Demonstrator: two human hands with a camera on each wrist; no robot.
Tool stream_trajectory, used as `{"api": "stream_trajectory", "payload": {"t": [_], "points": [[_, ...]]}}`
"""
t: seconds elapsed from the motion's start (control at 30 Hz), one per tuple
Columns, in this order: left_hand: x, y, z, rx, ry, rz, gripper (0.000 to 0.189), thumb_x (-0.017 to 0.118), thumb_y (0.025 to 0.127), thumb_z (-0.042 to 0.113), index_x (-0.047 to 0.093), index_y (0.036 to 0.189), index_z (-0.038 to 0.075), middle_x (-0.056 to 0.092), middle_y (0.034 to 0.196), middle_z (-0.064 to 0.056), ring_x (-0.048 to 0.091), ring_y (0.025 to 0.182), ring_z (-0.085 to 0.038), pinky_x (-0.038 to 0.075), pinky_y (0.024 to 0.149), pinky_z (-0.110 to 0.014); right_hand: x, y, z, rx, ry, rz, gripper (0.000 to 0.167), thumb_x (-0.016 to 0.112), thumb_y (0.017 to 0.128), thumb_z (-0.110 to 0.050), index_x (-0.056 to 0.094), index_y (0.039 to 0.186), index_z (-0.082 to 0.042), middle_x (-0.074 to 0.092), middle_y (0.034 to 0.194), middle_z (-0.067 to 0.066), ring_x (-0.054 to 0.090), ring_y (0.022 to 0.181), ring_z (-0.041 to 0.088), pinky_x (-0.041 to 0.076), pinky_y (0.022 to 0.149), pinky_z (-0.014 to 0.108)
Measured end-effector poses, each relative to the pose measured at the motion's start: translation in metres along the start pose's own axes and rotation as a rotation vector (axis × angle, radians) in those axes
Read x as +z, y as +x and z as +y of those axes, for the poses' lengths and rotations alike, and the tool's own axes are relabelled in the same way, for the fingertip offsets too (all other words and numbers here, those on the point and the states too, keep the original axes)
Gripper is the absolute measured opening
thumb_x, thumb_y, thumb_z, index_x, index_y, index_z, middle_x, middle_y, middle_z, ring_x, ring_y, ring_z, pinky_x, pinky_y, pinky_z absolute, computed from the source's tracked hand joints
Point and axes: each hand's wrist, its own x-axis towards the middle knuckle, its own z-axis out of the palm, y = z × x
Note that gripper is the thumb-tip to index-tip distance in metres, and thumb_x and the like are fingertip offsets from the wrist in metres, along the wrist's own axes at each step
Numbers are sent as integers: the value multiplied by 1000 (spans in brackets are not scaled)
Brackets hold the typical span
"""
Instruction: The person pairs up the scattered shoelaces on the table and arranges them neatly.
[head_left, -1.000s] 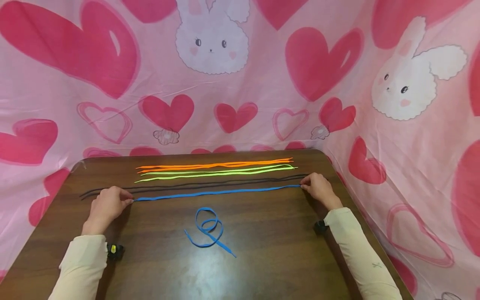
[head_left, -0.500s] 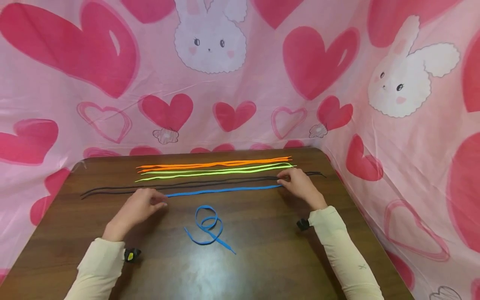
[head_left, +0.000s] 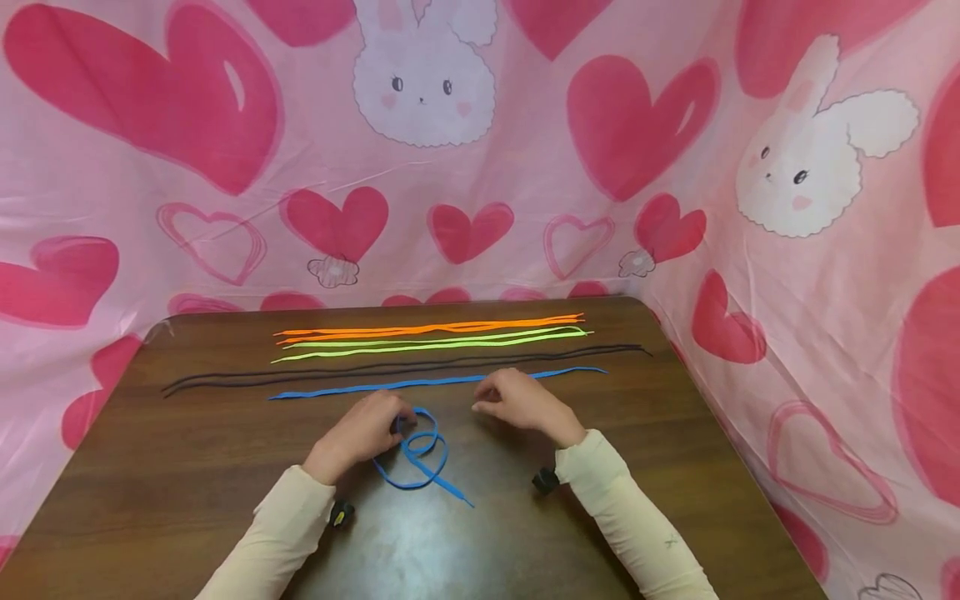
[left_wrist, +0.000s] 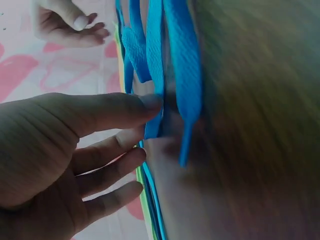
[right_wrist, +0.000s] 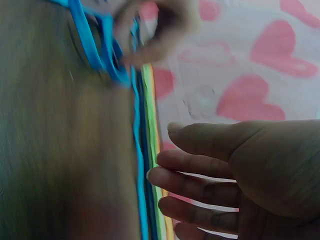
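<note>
A coiled blue shoelace [head_left: 441,481] lies in loops on the table, its narrow tip pointing to the lower right. At the upper left of these loops my left hand [head_left: 366,427] pinches the lace between thumb [left_wrist: 142,105] and index finger, the other fingers loosely bent. My right hand [head_left: 525,402] hovers to the right of the coil with nothing in it; the right wrist view shows its fingers [right_wrist: 192,187] spread and relaxed. Just beyond both hands a second blue shoelace [head_left: 330,391] lies stretched out straight, partly hidden behind the right hand.
Farther back, a pair of black laces [head_left: 300,374], a pair of yellow-green laces [head_left: 420,343] and a pair of orange laces [head_left: 435,327] lie side by side across the brown table [head_left: 150,483]. A pink heart-print cloth [head_left: 525,167] hangs behind and to the right.
Both hands have let go of the ends of the straight blue shoelace and moved inward. The left hand has come to the coiled blue shoelace and taken hold of it.
</note>
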Motion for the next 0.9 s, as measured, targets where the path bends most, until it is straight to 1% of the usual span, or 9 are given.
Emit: {"api": "stream_trajectory", "payload": {"t": [0.1, 0.17, 0.3, 0.4, 0.5, 0.63, 0.73, 0.83, 0.9], "points": [[1, 6, 3, -52, -16, -12, 19, 80, 78, -5, 79, 93, 5, 73, 86, -2, 66, 85, -19, 57, 76, -39, 12, 5, -14, -45, -42, -51, 21, 72, 96, -27, 77, 111, -13, 75, 102, -6, 65, 87, 7, 55, 82, 29], [2, 9, 4, -85, -28, -19, 16, 77, 79, -6, 78, 90, 6, 70, 80, 0, 62, 77, -15, 54, 71, -36, 19, 8, -21, -62, -52, -68, 20, 73, 95, -28, 77, 110, -14, 74, 99, -7, 64, 84, 5, 54, 79, 27], [4, 11, 5, -127, -60, -32, 16, 71, 82, -8, 74, 84, 8, 64, 73, 3, 53, 68, -12, 50, 66, -32, 31, 10, -34, -53, -52, -101, 21, 75, 94, -31, 76, 107, -15, 69, 87, -10, 59, 76, 5, 51, 71, 24], [5, 10, 7, -130, -49, -38, 16, 71, 84, -6, 71, 81, 10, 62, 72, 4, 53, 68, -13, 49, 66, -33, 38, 10, -41, -18, -52, -116, 19, 76, 93, -33, 76, 101, -16, 61, 74, -10, 53, 67, 6, 45, 62, 23], [5, 9, 11, -123, -36, -38, 15, 72, 87, -4, 69, 82, 9, 62, 74, 2, 54, 69, -14, 50, 67, -35, 44, 9, -47, 14, -61, -106, 18, 75, 93, -35, 74, 92, -17, 52, 64, -8, 48, 60, 7, 38, 54, 23], [0, 6, 18, -126, -66, -54, 11, 69, 89, -5, 70, 86, 6, 63, 75, 1, 54, 70, -13, 51, 68, -34, 48, 8, -52, 38, -63, -87, 19, 75, 93, -35, 73, 90, -17, 47, 60, -8, 46, 57, 7, 35, 52, 23], [-6, 6, 23, -127, -89, -81, 15, 67, 92, -3, 68, 79, 5, 55, 68, 3, 48, 64, -12, 46, 62, -29, 50, 7, -54, 39, -62, -94, 20, 75, 93, -37, 72, 87, -17, 46, 59, -8, 45, 56, 7, 34, 51, 23], [-14, 7, 30, -103, -99, -79, 24, 66, 95, 1, 63, 71, 6, 45, 62, 4, 42, 58, -11, 38, 56, -25, 51, 5, -55, 19, -65, -96, 26, 74, 93, -40, 67, 80, -19, 44, 58, -9, 44, 53, 7, 32, 50, 23], [-20, 7, 35, -79, -107, -64, 25, 65, 97, 3, 64, 72, 6, 45, 63, 4, 42, 58, -10, 37, 56, -25, 51, 5, -55, 1, -63, -89, 33, 73, 93, -43, 63, 74, -19, 43, 57, -9, 42, 52, 6, 31, 50, 23]]}}
